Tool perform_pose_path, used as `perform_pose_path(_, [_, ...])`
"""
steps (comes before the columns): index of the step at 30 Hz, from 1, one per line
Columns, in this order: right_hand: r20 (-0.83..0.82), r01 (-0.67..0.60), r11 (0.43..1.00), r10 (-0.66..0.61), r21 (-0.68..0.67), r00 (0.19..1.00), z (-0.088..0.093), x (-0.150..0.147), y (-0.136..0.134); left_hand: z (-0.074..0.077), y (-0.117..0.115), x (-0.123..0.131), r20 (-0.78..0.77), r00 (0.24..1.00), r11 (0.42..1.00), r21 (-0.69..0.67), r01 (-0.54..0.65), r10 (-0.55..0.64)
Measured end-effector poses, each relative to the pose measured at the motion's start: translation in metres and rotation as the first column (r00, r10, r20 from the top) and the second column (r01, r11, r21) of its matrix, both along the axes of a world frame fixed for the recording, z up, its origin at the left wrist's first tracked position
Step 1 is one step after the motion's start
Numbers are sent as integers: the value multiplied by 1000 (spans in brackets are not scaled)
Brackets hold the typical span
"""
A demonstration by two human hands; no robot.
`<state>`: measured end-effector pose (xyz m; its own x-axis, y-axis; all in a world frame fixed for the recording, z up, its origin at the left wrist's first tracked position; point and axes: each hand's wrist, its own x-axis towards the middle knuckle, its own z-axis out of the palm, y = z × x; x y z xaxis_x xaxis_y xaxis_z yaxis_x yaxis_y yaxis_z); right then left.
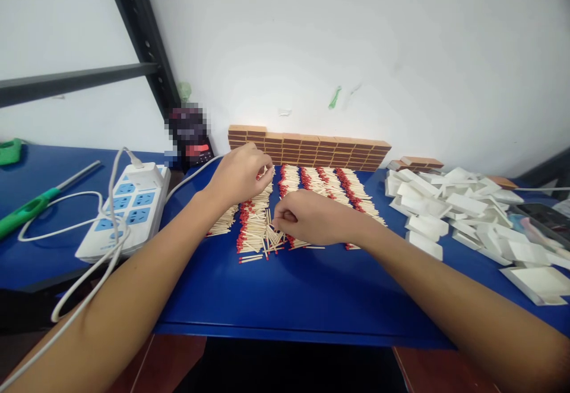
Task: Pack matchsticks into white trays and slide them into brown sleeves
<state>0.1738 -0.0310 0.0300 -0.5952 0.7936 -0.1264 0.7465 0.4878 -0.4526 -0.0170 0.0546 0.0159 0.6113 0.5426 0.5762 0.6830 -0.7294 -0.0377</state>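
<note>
Red-tipped wooden matches (pixel 252 233) lie in several long rows on the blue table. My left hand (pixel 244 170) is over the far end of the left rows, its fingers bent down and closed near the match heads. Whatever is between them is hard to see. Lower and to the right, my right hand (pixel 307 218) curls with thumb and fingertips together at a tangle of loose matches (pixel 272 240). Its fingertips touch or nearly touch them, and its grip is hidden. A few stray matches (pixel 250 258) lie in front of the rows.
Matchboxes (pixel 312 151) stand stacked along the wall. White box trays (pixel 467 206) are heaped at right. To the left are a power strip (pixel 129 209) with a looping white cable, a green-handled tool (pixel 35 212) and a dark device (pixel 191 138). The blue table (pixel 285 304) has its edge near me.
</note>
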Motion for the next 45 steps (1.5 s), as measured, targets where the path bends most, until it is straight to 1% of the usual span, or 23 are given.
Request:
perform_pose_path(2, [6, -15, 1000, 15, -14, 1000, 1, 0, -4, 0, -1, 0, 0, 1000, 1000, -4, -8, 8])
perform_pose_path(5, [-34, -107, 993, 106, -58, 994, 2, 0, -11, 1, -1, 1, 2, 1000, 1000, -7, -10, 10])
perform_pose_path(7, [-63, -143, 988, 139, -63, 988, 3, 0, -14, 1, -1, 1, 0, 1000, 1000, -6, -4, 4])
perform_pose_path(12, [-69, -112, 991, 117, 77, 991, -3, 3, -15, 1, -1, 0, 10, 1000, 1000, 2, 3, -3])
perform_pose_path(14, [-47, -120, 988, 126, 99, 991, -7, 3, -16, 0, -1, 0, 6, 1000, 1000, 0, 3, -3])
perform_pose_path(16, [-30, -138, 985, 142, 100, 989, -9, 3, -18, 0, -1, 0, -1, 1000, 1000, -6, 3, -3])
perform_pose_path(19, [-8, -174, 980, 175, 93, 985, -7, 2, -24, 1, -1, 0, -8, 1000, 1000, -9, 5, -5])
perform_pose_path(25, [12, -135, 990, 135, 45, 991, 0, 0, -36, 1, -1, 1, -12, 1000, 1000, -14, 2, -2])
perform_pose_path(29, [35, -157, 987, 157, 24, 987, -6, -6, -41, 1, -2, 1, -17, 1000, 1000, -20, -3, 3])
perform_pose_path(32, [22, -186, 982, 186, 18, 982, -11, -7, -41, 1, -2, 1, -12, 1000, 1000, -19, -1, 1])
perform_pose_path(35, [-7, -212, 976, 213, 38, 977, -11, -4, -39, 2, -2, 0, -4, 1000, 1000, -19, 0, 0])
perform_pose_path(40, [-57, -206, 978, 208, 45, 976, -6, 1, -36, 2, -1, 1, -10, 1000, 1000, -19, 2, -2])
perform_pose_path(43, [-64, -203, 978, 206, 55, 977, -6, -4, -38, 2, -2, 1, -5, 1000, 1000, -24, -1, 1])
perform_pose_path(45, [-52, -205, 973, 211, 103, 976, -9, -12, -39, 2, -2, 1, -2, 1000, 1000, -23, -1, 1])
